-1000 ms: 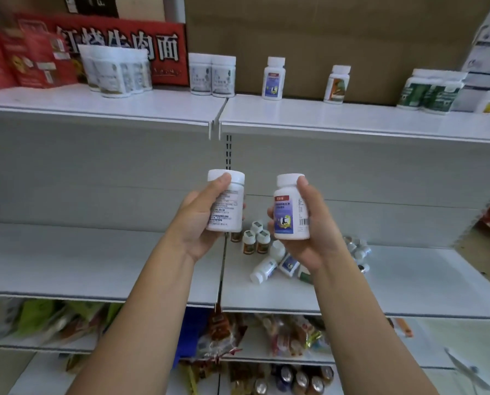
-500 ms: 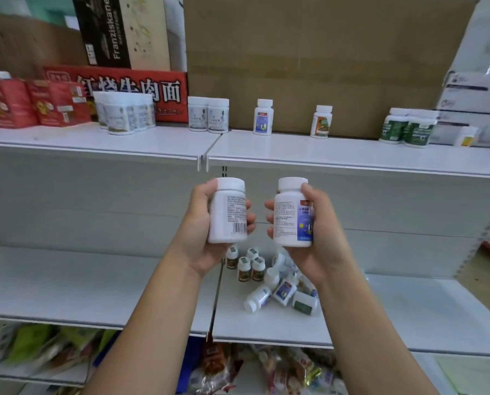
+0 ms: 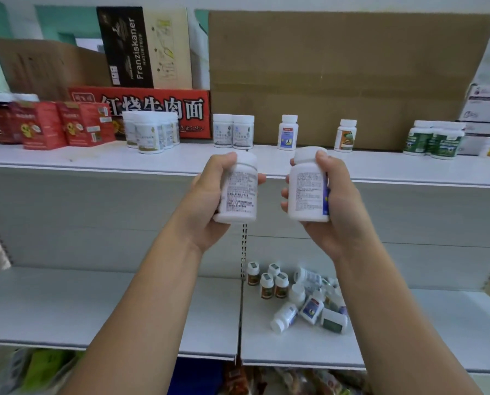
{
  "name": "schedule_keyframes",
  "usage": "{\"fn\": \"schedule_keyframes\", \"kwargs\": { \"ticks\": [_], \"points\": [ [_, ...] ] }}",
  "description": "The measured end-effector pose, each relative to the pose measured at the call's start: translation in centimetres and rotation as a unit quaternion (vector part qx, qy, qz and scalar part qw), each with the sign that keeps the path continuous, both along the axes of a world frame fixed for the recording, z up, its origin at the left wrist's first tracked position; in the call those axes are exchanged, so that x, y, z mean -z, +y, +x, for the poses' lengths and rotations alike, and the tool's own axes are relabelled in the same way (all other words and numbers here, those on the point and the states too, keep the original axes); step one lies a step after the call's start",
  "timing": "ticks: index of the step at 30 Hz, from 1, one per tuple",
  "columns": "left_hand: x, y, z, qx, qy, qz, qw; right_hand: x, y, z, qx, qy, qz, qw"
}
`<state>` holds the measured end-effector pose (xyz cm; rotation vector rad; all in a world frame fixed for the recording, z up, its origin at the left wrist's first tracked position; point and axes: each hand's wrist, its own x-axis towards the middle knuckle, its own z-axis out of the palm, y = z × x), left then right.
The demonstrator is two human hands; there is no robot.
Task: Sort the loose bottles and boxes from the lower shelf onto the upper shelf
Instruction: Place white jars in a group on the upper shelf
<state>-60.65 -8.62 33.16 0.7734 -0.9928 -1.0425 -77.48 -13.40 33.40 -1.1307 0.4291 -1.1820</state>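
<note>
My left hand (image 3: 206, 206) grips a white bottle (image 3: 239, 192) upright, its printed text side toward me. My right hand (image 3: 338, 212) grips a second white bottle (image 3: 308, 189) with a blue-edged label. Both bottles are held just in front of the upper shelf (image 3: 181, 163) edge, at its height. On the lower shelf (image 3: 110, 306) lies a heap of several loose small bottles (image 3: 301, 300), some standing, some on their sides. On the upper shelf stand a pair of white bottles (image 3: 233, 131), a blue-label bottle (image 3: 288, 132) and an orange-label bottle (image 3: 346, 136).
Red boxes (image 3: 64, 125) and a cluster of white jars (image 3: 152, 132) fill the upper shelf's left; green-label bottles (image 3: 434, 139) stand at its right. A big cardboard sheet (image 3: 338, 75) and a red carton (image 3: 152, 106) back the shelf. Packaged goods lie below the lower shelf.
Both hands have risen with their bottles from between the shelves to the upper shelf's edge. My view has tilted upward. Both bottles have turned, showing their text sides.
</note>
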Motion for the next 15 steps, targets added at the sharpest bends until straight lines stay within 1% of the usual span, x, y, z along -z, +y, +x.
{"fn": "schedule_keyframes", "kwargs": {
  "ticks": [2, 5, 8, 12, 15],
  "points": [
    [-1.0, 0.0, 1.4, -0.001, -0.005, -0.025, 1.000, -0.8, -0.1, 1.4, 0.006, -0.006, -0.012, 1.000],
    [-2.2, 0.1, 3.0, -0.006, -0.040, -0.054, 0.998, -1.8, 0.2, 3.4, 0.003, -0.007, -0.042, 0.999],
    [-3.6, -0.3, 4.4, -0.013, -0.068, -0.054, 0.996, -3.0, 0.5, 4.7, 0.001, 0.002, -0.076, 0.997],
    [-5.8, -1.3, 6.4, -0.016, -0.100, -0.050, 0.994, -4.9, -0.7, 5.4, 0.024, 0.012, -0.088, 0.996],
    [-7.2, -2.9, 7.7, 0.001, -0.128, -0.059, 0.990, -6.5, -2.4, 5.7, 0.037, 0.014, -0.095, 0.995]
  ]
}}
